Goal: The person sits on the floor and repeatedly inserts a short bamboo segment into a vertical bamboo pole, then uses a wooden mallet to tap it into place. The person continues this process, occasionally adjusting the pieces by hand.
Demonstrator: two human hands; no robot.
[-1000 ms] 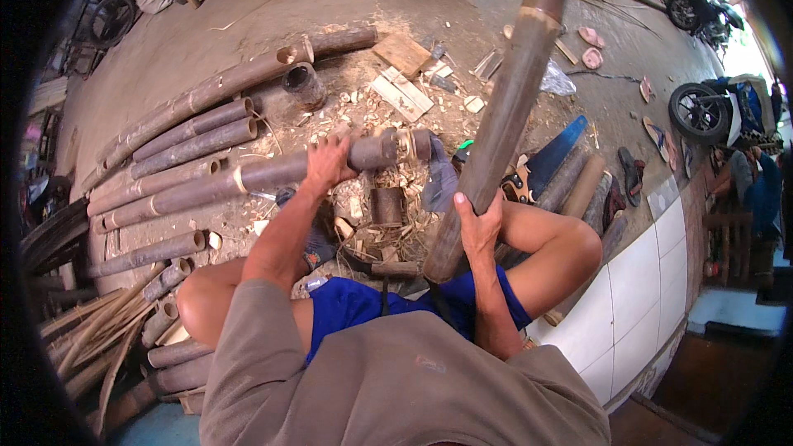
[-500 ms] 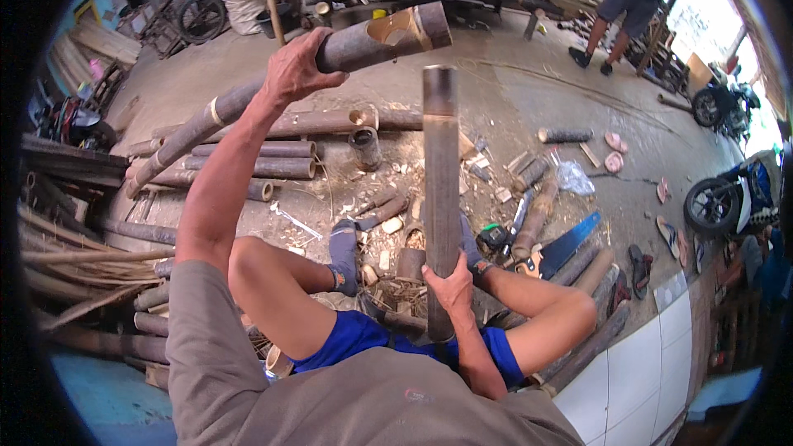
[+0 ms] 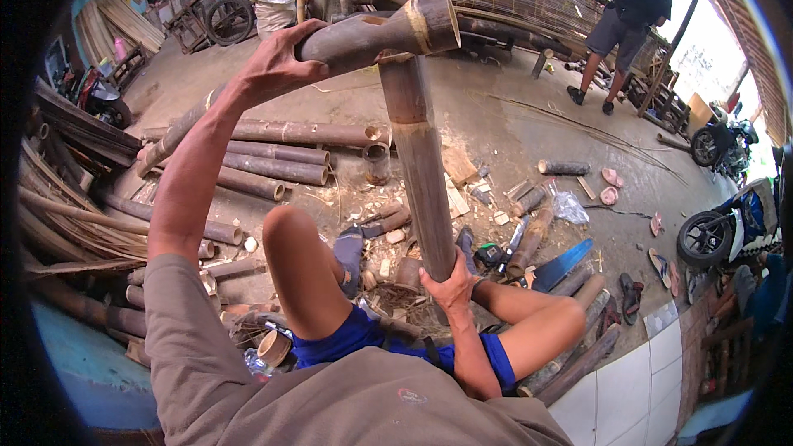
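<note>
My left hand (image 3: 289,64) is closed around a long dark bamboo pole (image 3: 355,38), raised at the upper middle. A cut hole shows on top of the pole near its open end, and its other end slants down to the left. My right hand (image 3: 448,287) grips the lower part of a thick bamboo post (image 3: 417,157), which leans slightly, its top to the left. The post's top meets the underside of the pole just below the cut hole. Whether its tip enters the pole is hidden.
Bamboo lengths (image 3: 273,167) lie on the floor at left. Between my feet are wood chips and a short bamboo piece (image 3: 377,163). A blue-bladed handsaw (image 3: 562,266) and tape measure (image 3: 491,254) lie to the right. A person (image 3: 624,25) stands far right, beyond sandals (image 3: 632,296) and parked motorbikes (image 3: 727,227).
The post's top has tilted left and risen against the pole, where a gap showed before. The pole is now above it. My left knee has lifted, and the view has shifted.
</note>
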